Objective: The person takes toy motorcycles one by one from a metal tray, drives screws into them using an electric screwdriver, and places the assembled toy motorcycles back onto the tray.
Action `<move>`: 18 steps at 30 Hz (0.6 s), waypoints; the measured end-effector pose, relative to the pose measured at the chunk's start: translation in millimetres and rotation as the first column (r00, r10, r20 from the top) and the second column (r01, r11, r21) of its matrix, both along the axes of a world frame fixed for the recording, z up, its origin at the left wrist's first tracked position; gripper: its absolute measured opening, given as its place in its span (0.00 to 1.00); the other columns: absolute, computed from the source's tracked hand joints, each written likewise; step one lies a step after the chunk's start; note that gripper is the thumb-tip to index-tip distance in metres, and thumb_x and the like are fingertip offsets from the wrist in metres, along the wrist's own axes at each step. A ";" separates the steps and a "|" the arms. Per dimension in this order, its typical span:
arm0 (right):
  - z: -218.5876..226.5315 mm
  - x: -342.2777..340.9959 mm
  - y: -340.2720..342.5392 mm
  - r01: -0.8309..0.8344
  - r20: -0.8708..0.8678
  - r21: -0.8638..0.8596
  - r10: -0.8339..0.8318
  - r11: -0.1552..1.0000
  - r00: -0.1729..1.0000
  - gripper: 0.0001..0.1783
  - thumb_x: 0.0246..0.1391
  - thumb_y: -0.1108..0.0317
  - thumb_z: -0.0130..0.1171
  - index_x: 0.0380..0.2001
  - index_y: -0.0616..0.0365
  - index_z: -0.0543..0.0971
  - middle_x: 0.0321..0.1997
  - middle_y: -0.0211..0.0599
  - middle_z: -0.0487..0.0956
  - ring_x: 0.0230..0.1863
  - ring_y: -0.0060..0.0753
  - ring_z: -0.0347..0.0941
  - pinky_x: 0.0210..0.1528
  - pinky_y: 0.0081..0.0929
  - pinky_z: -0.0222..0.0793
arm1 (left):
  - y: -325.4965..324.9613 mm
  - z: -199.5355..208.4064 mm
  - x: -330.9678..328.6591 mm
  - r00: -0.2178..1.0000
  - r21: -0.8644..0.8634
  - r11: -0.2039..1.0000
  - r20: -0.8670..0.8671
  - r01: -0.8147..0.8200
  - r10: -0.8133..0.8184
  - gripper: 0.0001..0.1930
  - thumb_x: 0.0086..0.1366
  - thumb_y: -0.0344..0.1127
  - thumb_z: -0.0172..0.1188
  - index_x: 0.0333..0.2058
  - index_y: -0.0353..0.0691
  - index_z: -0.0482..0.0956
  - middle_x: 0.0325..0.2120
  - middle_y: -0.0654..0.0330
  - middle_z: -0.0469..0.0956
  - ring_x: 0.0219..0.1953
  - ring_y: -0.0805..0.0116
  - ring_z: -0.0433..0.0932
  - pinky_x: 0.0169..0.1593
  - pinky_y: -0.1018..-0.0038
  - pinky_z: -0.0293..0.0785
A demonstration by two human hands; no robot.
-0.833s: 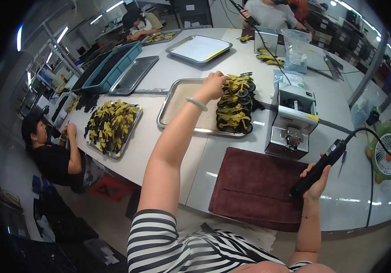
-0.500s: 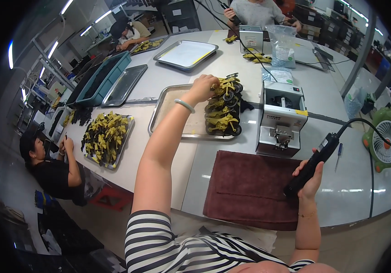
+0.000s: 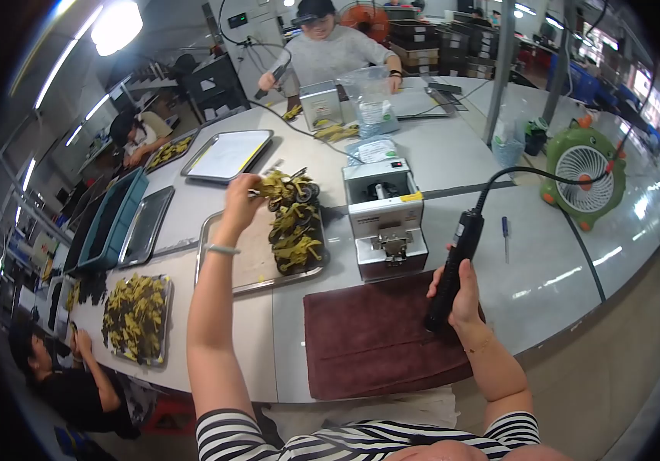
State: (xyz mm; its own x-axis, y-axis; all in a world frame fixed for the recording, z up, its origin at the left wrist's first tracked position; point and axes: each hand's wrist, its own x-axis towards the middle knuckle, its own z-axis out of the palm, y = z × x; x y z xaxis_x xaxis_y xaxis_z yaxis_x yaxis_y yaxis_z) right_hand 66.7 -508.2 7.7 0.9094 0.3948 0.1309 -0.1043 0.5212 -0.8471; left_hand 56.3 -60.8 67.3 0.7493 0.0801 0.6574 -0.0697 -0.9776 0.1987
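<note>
one light pinch: grip notes

left hand [image 3: 244,197] over metal tray [image 3: 255,260], fingertips at farthest yellow-black toy motorcycle [image 3: 291,188], tray's one o'clock; cannot tell if pinched or merely touching. right hand [image 3: 460,292] wrapped round black power screwdriver [image 3: 464,240], lower end toward seven o'clock above maroon cloth [image 3: 376,342]. judged best: take the toy by its body, easing it free without snags, screwdriver held well clear
</note>
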 end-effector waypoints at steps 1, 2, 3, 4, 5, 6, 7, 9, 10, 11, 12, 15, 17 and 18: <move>2.8 -1.7 1.0 0.002 -0.010 -0.001 -0.002 1.000 1.000 0.33 0.56 0.40 0.40 0.55 0.55 0.58 0.22 0.35 0.70 0.19 0.26 0.68 0.24 0.23 0.68 | -9.0 13.3 -12.6 0.995 -0.005 1.000 0.098 -0.023 0.023 0.17 0.41 0.23 0.64 0.33 0.39 0.73 0.31 0.56 0.73 0.36 0.56 0.71 0.43 0.68 0.67; 4.9 -2.8 1.9 0.004 -0.012 0.002 -0.004 1.000 1.000 0.33 0.56 0.41 0.40 0.55 0.55 0.58 0.21 0.35 0.70 0.18 0.26 0.68 0.23 0.23 0.68 | -24.1 26.3 -27.6 0.995 -0.071 0.997 0.100 -0.008 0.015 0.17 0.41 0.23 0.65 0.33 0.39 0.73 0.30 0.56 0.73 0.35 0.58 0.72 0.41 0.69 0.68; 6.9 -4.4 2.6 0.001 -0.014 0.006 -0.001 1.000 1.000 0.32 0.56 0.41 0.39 0.54 0.55 0.59 0.21 0.35 0.69 0.18 0.27 0.68 0.23 0.24 0.68 | -39.8 37.2 -47.7 0.995 -0.137 0.991 0.101 0.004 0.010 0.17 0.41 0.23 0.65 0.33 0.39 0.73 0.30 0.56 0.73 0.34 0.60 0.73 0.40 0.71 0.69; 7.1 -3.6 -1.1 0.024 -0.016 0.009 -0.024 1.000 1.000 0.32 0.56 0.41 0.39 0.54 0.55 0.59 0.21 0.35 0.69 0.18 0.27 0.68 0.23 0.24 0.68 | -59.1 38.6 -61.8 1.000 -0.211 0.977 -0.001 0.016 -0.016 0.18 0.40 0.23 0.65 0.33 0.39 0.73 0.30 0.56 0.74 0.34 0.62 0.74 0.39 0.72 0.69; 5.8 -2.4 -3.2 0.032 -0.008 0.002 -0.032 0.999 0.999 0.32 0.56 0.41 0.40 0.54 0.55 0.59 0.21 0.35 0.69 0.18 0.27 0.68 0.23 0.24 0.68 | -76.9 35.2 -75.6 0.993 -0.283 0.959 -0.103 0.018 -0.049 0.18 0.40 0.23 0.64 0.34 0.39 0.73 0.29 0.56 0.74 0.33 0.64 0.74 0.38 0.74 0.70; 5.1 -1.3 -4.0 0.039 0.002 -0.005 -0.039 0.999 0.999 0.32 0.56 0.41 0.40 0.54 0.55 0.59 0.21 0.36 0.69 0.18 0.27 0.68 0.23 0.24 0.68 | -90.0 32.5 -87.3 0.944 -0.269 0.948 -0.233 0.168 -0.234 0.18 0.40 0.24 0.65 0.35 0.39 0.74 0.27 0.58 0.75 0.32 0.66 0.75 0.39 0.74 0.71; 4.4 -0.1 -3.3 0.045 0.000 -0.001 -0.045 0.999 0.999 0.32 0.56 0.41 0.40 0.54 0.55 0.59 0.21 0.36 0.69 0.18 0.27 0.68 0.23 0.24 0.68 | -118.6 25.1 -104.2 0.901 -0.377 0.900 -0.277 0.219 -0.335 0.18 0.39 0.24 0.65 0.34 0.39 0.75 0.27 0.60 0.75 0.32 0.67 0.76 0.39 0.74 0.71; 1.4 2.4 -7.0 0.034 -0.059 -0.008 -0.035 0.999 0.998 0.32 0.56 0.41 0.40 0.54 0.54 0.58 0.21 0.36 0.69 0.18 0.28 0.68 0.23 0.24 0.67 | -168.4 17.2 -118.2 0.671 -0.487 0.838 -0.539 0.245 -0.509 0.15 0.42 0.30 0.64 0.32 0.39 0.76 0.28 0.59 0.75 0.32 0.64 0.76 0.37 0.72 0.72; 1.1 2.3 -7.1 0.030 -0.064 -0.011 -0.031 0.999 0.997 0.32 0.56 0.41 0.40 0.54 0.54 0.58 0.21 0.36 0.69 0.18 0.28 0.68 0.23 0.24 0.67 | -190.6 6.7 -123.2 0.653 -0.432 0.858 -0.570 0.278 -0.499 0.14 0.43 0.33 0.64 0.32 0.40 0.76 0.28 0.58 0.74 0.31 0.62 0.76 0.36 0.71 0.72; 0.2 3.5 -7.4 0.007 -0.069 -0.003 -0.008 1.000 0.998 0.33 0.56 0.40 0.40 0.56 0.52 0.57 0.22 0.36 0.70 0.18 0.28 0.68 0.23 0.25 0.67 | -209.3 -4.5 -126.2 0.633 -0.380 0.870 -0.600 0.313 -0.489 0.13 0.44 0.35 0.63 0.31 0.40 0.76 0.28 0.57 0.74 0.31 0.60 0.76 0.35 0.70 0.72; -0.3 3.7 -7.4 -0.013 -0.078 0.003 0.013 1.000 0.997 0.34 0.56 0.40 0.39 0.57 0.51 0.56 0.22 0.36 0.70 0.18 0.28 0.68 0.23 0.25 0.67 | -222.5 -18.1 -128.3 0.657 -0.348 0.880 -0.587 0.323 -0.473 0.15 0.44 0.37 0.64 0.32 0.39 0.76 0.27 0.58 0.73 0.30 0.59 0.75 0.34 0.70 0.72; 3.2 2.7 -6.9 -0.005 -0.056 -0.012 0.004 1.000 0.998 0.35 0.55 0.39 0.39 0.60 0.48 0.53 0.22 0.36 0.70 0.18 0.28 0.68 0.23 0.24 0.67 | -241.7 -52.9 -132.0 0.731 -0.285 0.894 -0.516 0.344 -0.446 0.16 0.45 0.38 0.65 0.33 0.38 0.75 0.27 0.58 0.71 0.29 0.59 0.73 0.33 0.69 0.71; 8.5 5.9 -4.4 -0.021 -0.029 -0.013 0.021 1.000 0.999 0.38 0.54 0.38 0.39 0.61 0.47 0.50 0.22 0.36 0.69 0.18 0.27 0.67 0.23 0.24 0.66 | -242.8 -61.1 -133.2 0.794 -0.234 0.908 -0.441 0.348 -0.418 0.17 0.45 0.38 0.65 0.33 0.38 0.74 0.27 0.58 0.71 0.29 0.59 0.72 0.33 0.69 0.70; 12.8 1.4 -4.9 0.020 0.039 0.019 -0.021 1.000 0.999 0.39 0.54 0.37 0.39 0.61 0.48 0.50 0.22 0.36 0.69 0.18 0.27 0.67 0.23 0.24 0.66 | -243.1 -63.7 -138.1 0.811 -0.241 0.903 -0.401 0.356 -0.427 0.17 0.45 0.37 0.65 0.33 0.38 0.74 0.28 0.58 0.70 0.30 0.59 0.71 0.32 0.69 0.70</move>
